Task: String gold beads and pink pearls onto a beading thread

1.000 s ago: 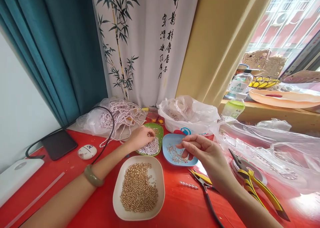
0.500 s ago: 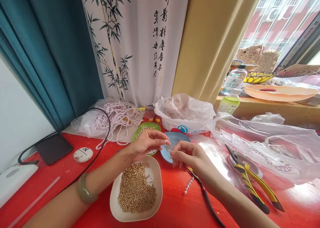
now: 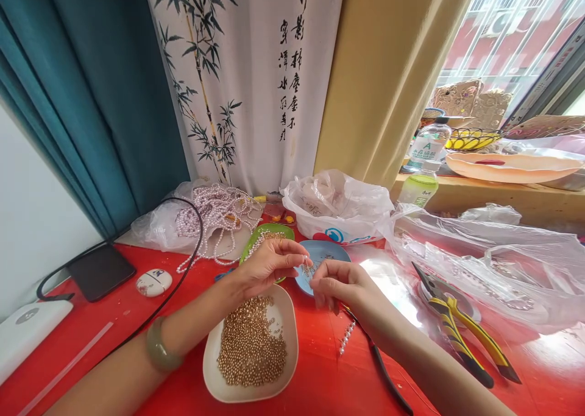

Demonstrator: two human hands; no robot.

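My left hand [image 3: 269, 264] pinches a tiny whitish bead [image 3: 305, 259] between thumb and forefinger, over the near-left rim of a blue plate [image 3: 336, 251] that holds small metal bits. Close to its right, my right hand [image 3: 338, 281] has its fingers curled together at the tips; whatever they hold is too small to make out. Below my left hand lies a cream bowl [image 3: 214, 382] with many gold beads [image 3: 253, 349]. Behind that hand a green dish [image 3: 249, 248] with beads is partly hidden. A short strand of pearly beads [image 3: 347, 338] lies below my right hand.
Black-handled pliers [image 3: 381, 367] lie partly under my right forearm. Yellow-and-black pliers [image 3: 461, 324] rest further right beside plastic bags [image 3: 484, 270]. Lilac bead strings [image 3: 214, 212] and a white bag [image 3: 338, 212] stand at the back. A black cable [image 3: 200, 233] crosses the left side.
My right hand has shifted very slightly, its fingertips still near my left. My left hand keeps its pinch on the bead. The camera view has moved a little.
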